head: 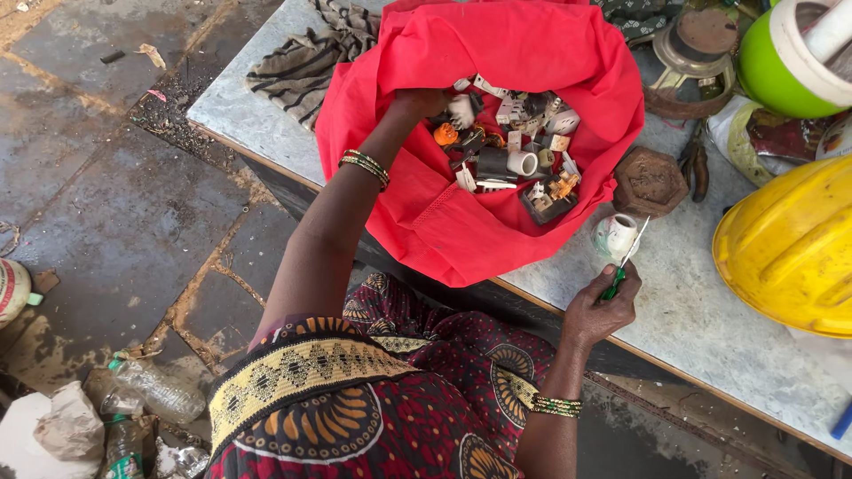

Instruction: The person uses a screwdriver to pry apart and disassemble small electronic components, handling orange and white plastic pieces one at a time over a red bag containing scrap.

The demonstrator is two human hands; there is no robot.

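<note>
A red cloth bag lies open on the grey table, filled with several small electrical parts in white, black and orange. My left hand reaches into the bag among the parts; its fingers are hidden by the cloth and the pieces. My right hand holds a green-handled screwdriver, tip pointing up beside a small white fitting on the table.
A brown hexagonal block sits beside the bag. A yellow helmet lies at the right, a green and white container behind it. Striped cloth lies at the table's far corner. Plastic bottles litter the floor at left.
</note>
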